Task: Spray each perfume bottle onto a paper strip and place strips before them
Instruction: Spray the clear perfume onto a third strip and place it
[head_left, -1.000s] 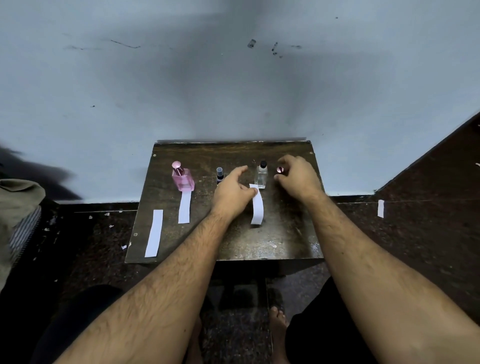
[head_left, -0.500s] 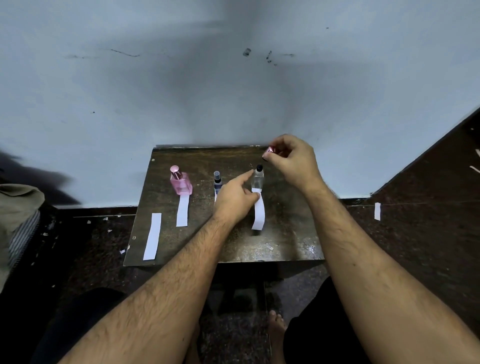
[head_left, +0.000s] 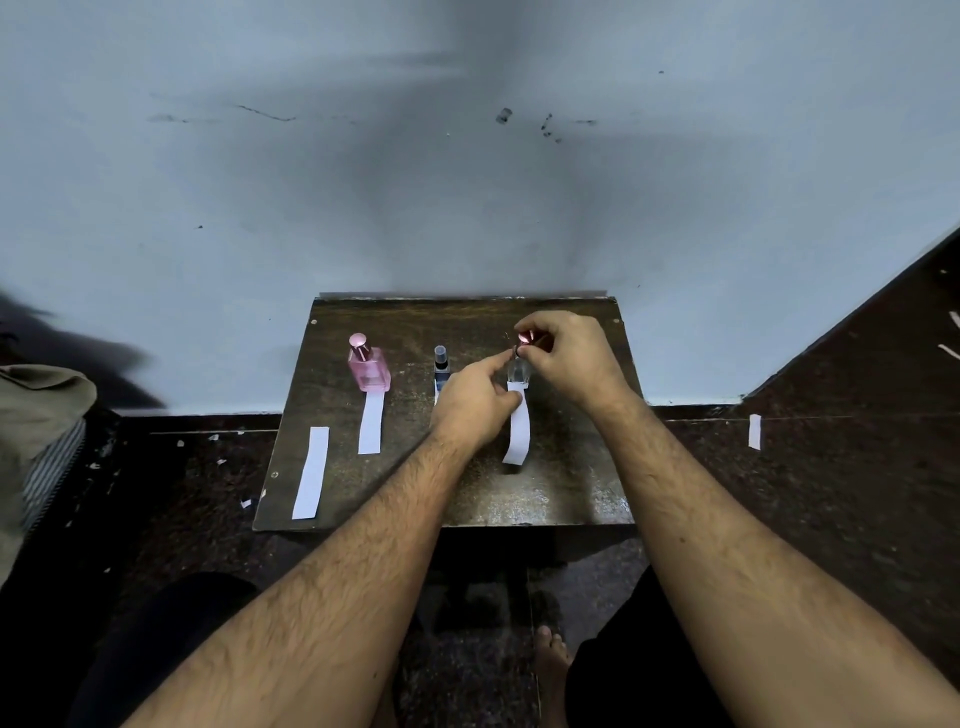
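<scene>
Now that our right hand (head_left: 569, 358) has carried the shiny pink cap (head_left: 524, 338) from the worktop (head_left: 561, 499) up over the clear bottle (head_left: 518, 370), recapping seems near. Its grip pinches the cap closed; our left hand (head_left: 475, 402) steadies the bottle's neck with an extended forefinger, the other fingers curled. A paper strip (head_left: 518, 435) lies just before that bottle, both forearms reaching forward.

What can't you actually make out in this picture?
- Head view: the clear bottle is mostly hidden by the right hand and the left hand.
- The strip before the dark bottle is hidden behind the left hand.
- Bottle labels: too small to read.
</scene>
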